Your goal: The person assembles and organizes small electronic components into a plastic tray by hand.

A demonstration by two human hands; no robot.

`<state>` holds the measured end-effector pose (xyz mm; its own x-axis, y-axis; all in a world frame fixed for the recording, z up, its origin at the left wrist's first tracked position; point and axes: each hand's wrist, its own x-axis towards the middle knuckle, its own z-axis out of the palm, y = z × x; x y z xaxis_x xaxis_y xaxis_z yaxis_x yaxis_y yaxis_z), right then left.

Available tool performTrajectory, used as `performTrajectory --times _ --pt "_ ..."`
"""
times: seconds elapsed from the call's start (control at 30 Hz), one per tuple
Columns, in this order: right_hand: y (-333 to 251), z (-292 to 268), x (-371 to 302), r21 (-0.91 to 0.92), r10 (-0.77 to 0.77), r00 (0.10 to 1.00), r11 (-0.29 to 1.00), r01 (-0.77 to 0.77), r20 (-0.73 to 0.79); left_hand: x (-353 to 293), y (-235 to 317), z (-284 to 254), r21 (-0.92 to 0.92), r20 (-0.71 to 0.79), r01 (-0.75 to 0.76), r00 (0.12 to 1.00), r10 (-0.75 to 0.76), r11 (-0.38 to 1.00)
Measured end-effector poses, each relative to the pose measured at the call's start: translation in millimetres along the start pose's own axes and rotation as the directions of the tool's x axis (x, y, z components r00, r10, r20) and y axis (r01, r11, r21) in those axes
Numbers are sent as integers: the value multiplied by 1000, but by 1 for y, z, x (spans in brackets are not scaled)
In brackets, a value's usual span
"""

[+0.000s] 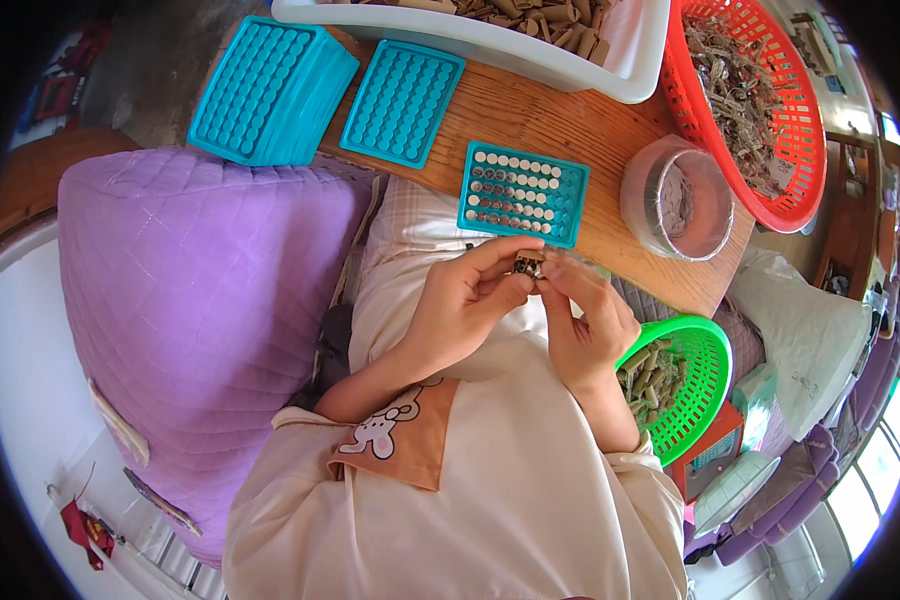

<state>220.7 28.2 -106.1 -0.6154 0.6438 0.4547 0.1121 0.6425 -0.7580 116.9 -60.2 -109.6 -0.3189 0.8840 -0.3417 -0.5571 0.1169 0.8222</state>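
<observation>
Above my lap, my left hand (467, 300) and my right hand (592, 318) meet fingertip to fingertip. Between them they pinch a small brown piece (528, 264) that looks like cardboard, with something dark and shiny showing at its middle. Both hands are closed on it, and the fingers cover part of it. Just beyond the fingertips lies a turquoise tray (573, 200) of round pockets. Rows of small round discs, some white and some silvery, fill most of its pockets, while those along its right side hold none.
On the wooden table (610, 130) are an unfilled turquoise tray (402, 105), a tall tray stack (315, 110), a white tub (450, 42) of brown pieces, a clear plastic-lined container (648, 200) and a red basket (808, 150) of scraps. A green basket (712, 385) with brown-green pieces stands right of my right forearm.
</observation>
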Motion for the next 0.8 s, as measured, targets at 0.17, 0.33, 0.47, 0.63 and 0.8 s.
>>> performTrajectory --times 0.17,0.33,0.47,0.63,0.8 --pt "-5 -8 12 -44 14 990 999 -8 138 -2 -3 0 241 -63 -14 998 30 970" --pt "-7 -22 30 -53 344 763 924 -379 547 -5 -1 -4 589 21 -70 997 71 805" --pt "-5 -29 53 -65 343 528 878 -474 777 -8 6 -4 692 168 -97 985 -29 715" --pt "20 -27 105 339 -267 429 936 -98 863 -12 4 -12 -9 382 195 907 -176 981" --pt "53 17 194 -45 -165 803 972 232 572 -11 6 -15 8 295 213 933 -206 977"
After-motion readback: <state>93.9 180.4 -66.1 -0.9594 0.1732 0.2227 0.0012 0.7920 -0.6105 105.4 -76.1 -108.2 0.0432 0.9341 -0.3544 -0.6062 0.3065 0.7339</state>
